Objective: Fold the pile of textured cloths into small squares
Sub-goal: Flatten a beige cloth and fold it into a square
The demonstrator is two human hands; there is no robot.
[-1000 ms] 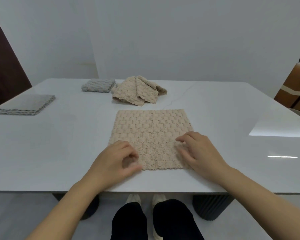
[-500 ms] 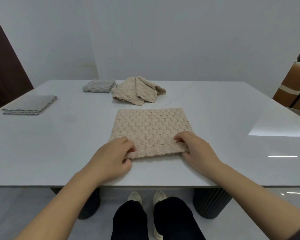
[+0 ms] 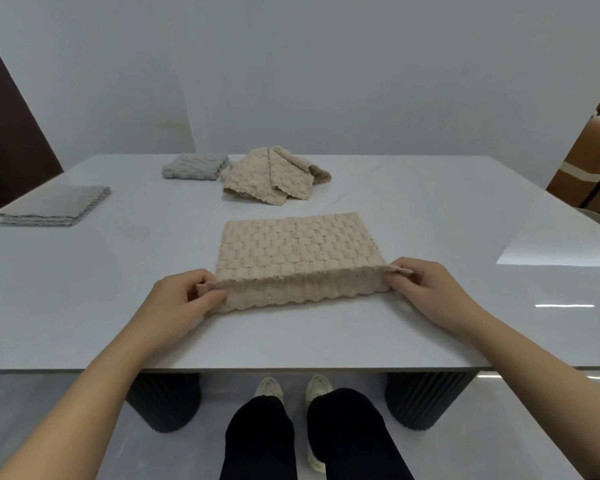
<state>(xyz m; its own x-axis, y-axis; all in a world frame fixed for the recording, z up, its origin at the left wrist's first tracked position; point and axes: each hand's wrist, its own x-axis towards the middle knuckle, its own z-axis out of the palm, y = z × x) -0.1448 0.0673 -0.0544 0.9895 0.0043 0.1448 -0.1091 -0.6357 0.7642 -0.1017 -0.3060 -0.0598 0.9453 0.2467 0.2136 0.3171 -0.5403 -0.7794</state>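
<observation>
A beige textured cloth [image 3: 298, 249] lies on the white table [image 3: 118, 289] in front of me. Its near edge is lifted off the table and curls over towards the far side. My left hand [image 3: 177, 299] pinches the near left corner. My right hand [image 3: 423, 284] pinches the near right corner. Further back sits a loose pile of beige textured cloths [image 3: 274, 174].
A folded grey cloth [image 3: 196, 165] rests at the back, left of the pile. Another folded grey cloth [image 3: 58, 205] lies near the table's left edge. A brown box [image 3: 582, 157] stands off the table at the right. My legs show under the near edge.
Both hands went from resting on the flat cloth to pinching its near corners, and have lifted the near edge up and away from me.
</observation>
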